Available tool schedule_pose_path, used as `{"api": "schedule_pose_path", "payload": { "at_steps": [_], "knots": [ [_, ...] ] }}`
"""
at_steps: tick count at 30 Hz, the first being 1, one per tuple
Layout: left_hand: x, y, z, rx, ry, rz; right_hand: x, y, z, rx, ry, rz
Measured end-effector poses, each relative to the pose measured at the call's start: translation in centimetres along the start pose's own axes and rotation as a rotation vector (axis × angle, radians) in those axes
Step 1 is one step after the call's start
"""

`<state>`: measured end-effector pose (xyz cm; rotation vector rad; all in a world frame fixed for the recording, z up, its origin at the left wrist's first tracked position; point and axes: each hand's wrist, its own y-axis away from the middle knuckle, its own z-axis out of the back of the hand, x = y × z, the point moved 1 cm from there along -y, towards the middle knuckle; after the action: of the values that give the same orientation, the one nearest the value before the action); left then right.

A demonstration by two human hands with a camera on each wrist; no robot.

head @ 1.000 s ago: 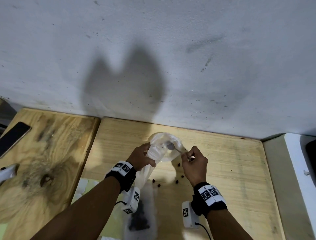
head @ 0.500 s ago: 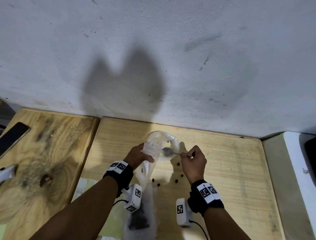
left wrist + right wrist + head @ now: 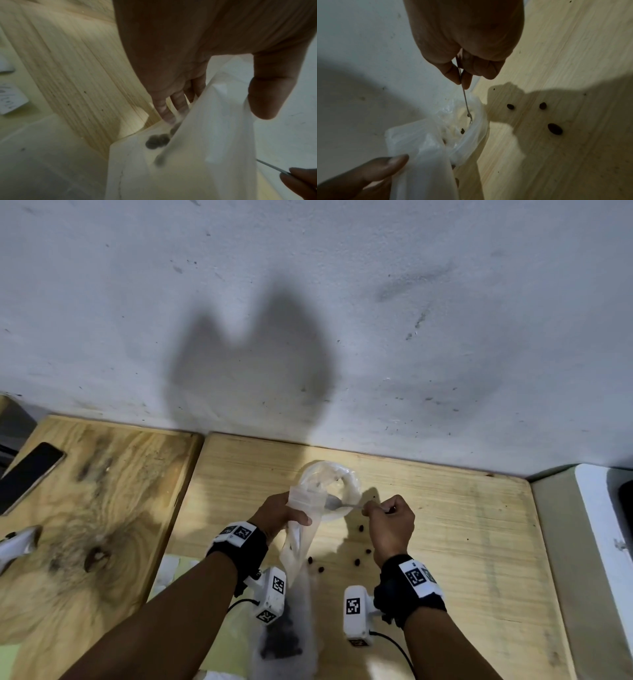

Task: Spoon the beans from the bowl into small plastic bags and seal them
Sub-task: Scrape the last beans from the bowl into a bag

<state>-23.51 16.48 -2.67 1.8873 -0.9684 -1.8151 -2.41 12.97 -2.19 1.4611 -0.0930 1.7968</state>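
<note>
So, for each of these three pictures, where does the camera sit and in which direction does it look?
Head: worn on the head, looking forward and down at the pale wooden table and grey wall; both forearms show.
Left wrist: under the left hand, looking along it at the translucent plastic bag that it holds; the thumb shows.
Right wrist: under the right hand, looking along its fingers that pinch the thin metal spoon.
Shared: bag and spoon appear in both wrist views.

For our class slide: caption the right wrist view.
Right hand pinches a spoon over the plastic bag; loose beans dot the table.
</note>
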Motion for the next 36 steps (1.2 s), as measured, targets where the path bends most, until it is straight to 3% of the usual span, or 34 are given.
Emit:
{"api": "schedule_pose_path", "payload": {
  "at_steps": [6,10,19,25,36],
  "knots": [
    [0.1,0.1,-0.4,0.111,-0.016,-0.002,-0.4,-0.6,-1.1,-0.024,-0.067,-0.210],
    [0.1,0.2,-0.5,0.085,0.005,0.031,-0.8,-0.8,-1.0,-0.048,-0.102,-0.301],
    [0.3,0.0,0.3,0.067,0.047,0.084,-2.6,-0.9,-1.1,0.002,-0.160,-0.251],
    [0.2,0.0,0.5,0.007,0.118,0.035,-3.0,-1.4,0.0,0.009,-0.190,-0.262],
    [0.1,-0.2,-1.1,-0.012,0.197,-0.015,-1.3,-0.9,0.4,-0.163,-0.059,-0.044]
  ]
}}
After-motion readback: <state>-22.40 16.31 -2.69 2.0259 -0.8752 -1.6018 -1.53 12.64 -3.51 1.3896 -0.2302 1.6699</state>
